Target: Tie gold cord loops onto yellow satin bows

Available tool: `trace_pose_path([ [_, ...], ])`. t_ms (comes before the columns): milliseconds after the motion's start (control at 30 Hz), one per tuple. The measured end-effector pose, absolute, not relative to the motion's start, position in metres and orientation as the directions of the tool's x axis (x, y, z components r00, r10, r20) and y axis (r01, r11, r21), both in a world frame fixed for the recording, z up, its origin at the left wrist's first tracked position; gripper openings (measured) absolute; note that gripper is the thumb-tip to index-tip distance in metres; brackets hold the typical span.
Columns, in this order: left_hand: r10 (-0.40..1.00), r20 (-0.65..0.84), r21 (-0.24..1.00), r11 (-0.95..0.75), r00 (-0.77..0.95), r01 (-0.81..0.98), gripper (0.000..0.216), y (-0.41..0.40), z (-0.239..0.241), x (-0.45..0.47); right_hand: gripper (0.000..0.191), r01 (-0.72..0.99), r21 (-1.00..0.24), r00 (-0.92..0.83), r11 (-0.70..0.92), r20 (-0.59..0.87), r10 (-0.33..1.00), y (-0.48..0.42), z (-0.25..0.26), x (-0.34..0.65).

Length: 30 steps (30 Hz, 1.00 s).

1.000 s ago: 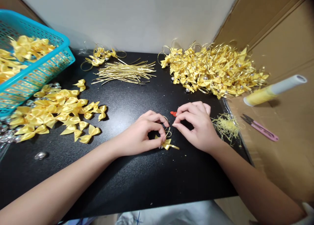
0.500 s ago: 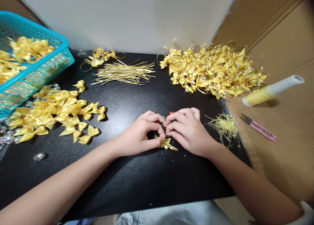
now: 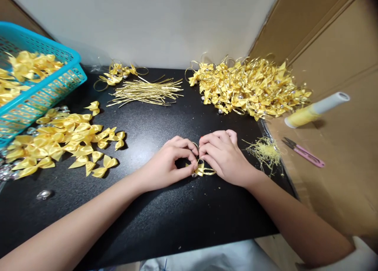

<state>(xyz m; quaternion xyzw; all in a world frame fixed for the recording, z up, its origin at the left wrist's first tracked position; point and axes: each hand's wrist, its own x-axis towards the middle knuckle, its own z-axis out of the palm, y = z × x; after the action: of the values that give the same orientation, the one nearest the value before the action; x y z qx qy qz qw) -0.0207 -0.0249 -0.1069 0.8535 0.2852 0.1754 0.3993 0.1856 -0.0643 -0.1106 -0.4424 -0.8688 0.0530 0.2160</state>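
My left hand (image 3: 168, 164) is closed, thumb and fingertips pinching a yellow ribbon bow (image 3: 201, 169) just above the black table. A bit of silver shows under the bow, probably a small bell. Gold cord (image 3: 210, 172) runs from the bow towards my right hand (image 3: 226, 158), which is closed on it with bent fingers. Part of the cord curves up between the two hands. My fingers hide the exact spot where cord and bow meet.
Loose yellow bows (image 3: 73, 133) and a silver bell (image 3: 44, 194) lie left, beside a turquoise basket (image 3: 77, 58). Cut gold cords (image 3: 147, 91) and a heap of corded bows (image 3: 248, 88) lie behind. Thread scraps (image 3: 265, 151), pink snips (image 3: 308, 154) and a tube (image 3: 327, 103) are right.
Both hands stay nearly in place, with a slight shift of the fingers. The bow and a small loop of cord now show more clearly between them. The whole view has shifted slightly.
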Motion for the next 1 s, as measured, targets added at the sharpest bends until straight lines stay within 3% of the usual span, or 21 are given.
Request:
trace_pose_path([
  [200, 0.756, 0.133, 0.812, -0.454, 0.641, 0.367, 0.012, -0.03, -0.113, -0.018, 0.018, 0.749, -0.304, -0.487, 0.589, 0.35, 0.8, -0.064, -0.109, 0.184],
  [333, 0.725, 0.17, 0.826, -0.474, 0.668, 0.305, 0.003, -0.032, -0.114, -0.018, 0.019, 0.753, -0.295, -0.469, 0.588, 0.387, 0.794, -0.064, -0.11, 0.185],
  [700, 0.7, 0.19, 0.876, -0.437, 0.689, 0.203, 0.01, -0.028, -0.119, -0.017, 0.014, 0.802, -0.302, -0.372, 0.515, 0.421, 0.827, -0.067, -0.098, 0.196],
  [767, 0.704, 0.176, 0.883, -0.423, 0.688, 0.206, 0.009, -0.028, -0.119, -0.017, 0.011, 0.878, -0.283, -0.218, 0.387, 0.483, 0.848, -0.076, -0.095, 0.227],
  [867, 0.718, 0.169, 0.887, -0.409, 0.675, 0.212, 0.008, -0.028, -0.119, -0.016, 0.018, 0.973, -0.22, 0.069, 0.064, 0.547, 0.834, -0.103, -0.101, 0.294],
  [933, 0.724, 0.159, 0.883, -0.409, 0.671, 0.231, 0.009, -0.029, -0.119, -0.015, 0.028, 0.977, -0.127, 0.21, -0.168, 0.492, 0.845, -0.127, -0.11, 0.337],
  [1000, 0.716, 0.153, 0.874, -0.42, 0.681, 0.245, 0.01, -0.029, -0.118, -0.015, 0.036, 0.96, -0.045, 0.272, -0.276, 0.38, 0.884, -0.147, -0.117, 0.365],
])
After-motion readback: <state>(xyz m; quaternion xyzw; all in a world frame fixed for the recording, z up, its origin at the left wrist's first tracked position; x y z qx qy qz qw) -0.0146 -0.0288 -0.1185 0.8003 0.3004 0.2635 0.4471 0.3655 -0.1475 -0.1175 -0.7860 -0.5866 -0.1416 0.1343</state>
